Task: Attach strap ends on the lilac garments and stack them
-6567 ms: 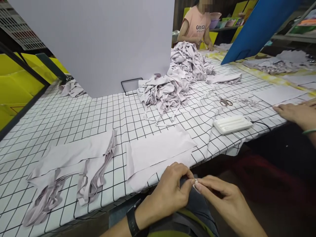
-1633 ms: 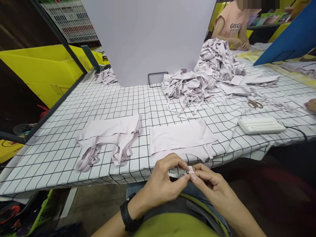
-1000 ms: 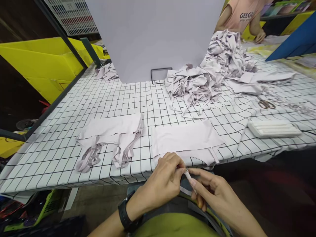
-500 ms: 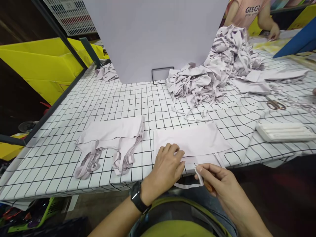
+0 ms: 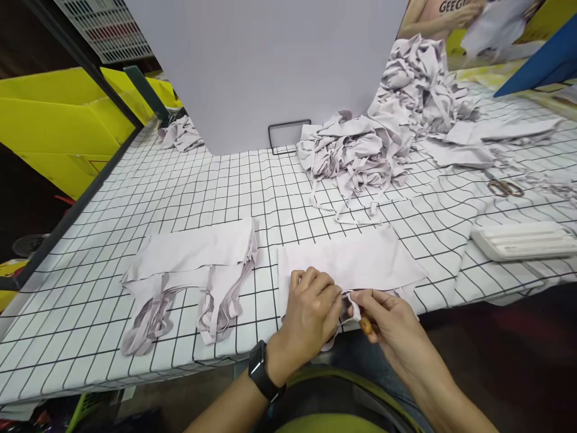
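A pale lilac strappy top (image 5: pixel 360 258) lies folded flat at the table's near edge. My left hand (image 5: pixel 311 310), with a black watch on its wrist, rests over the top's lower edge. Its fingers are curled and seem to grip the fabric there; their tips are hidden. My right hand (image 5: pixel 396 325) pinches the end of a thin pale strap (image 5: pixel 355 310) between thumb and forefinger, right beside my left fingers. Something orange-brown shows at a lower finger of my right hand. To the left lies a neat stack of similar tops (image 5: pixel 189 252), straps hanging toward me.
A heap of crumpled lilac garments (image 5: pixel 356 150) lies at the back, beside a big grey panel (image 5: pixel 270 72). Scissors (image 5: pixel 505 188) and a white ridged box (image 5: pixel 525 240) are at the right. A co-worker (image 5: pixel 437 18) holds cloth behind. Yellow bins (image 5: pixel 58 120) stand left.
Both hands worked together at the small strap end; then my left hand moved onto the top and curled at its edge. My right hand brought the strap end close beside it. The co-worker has lifted cloth.
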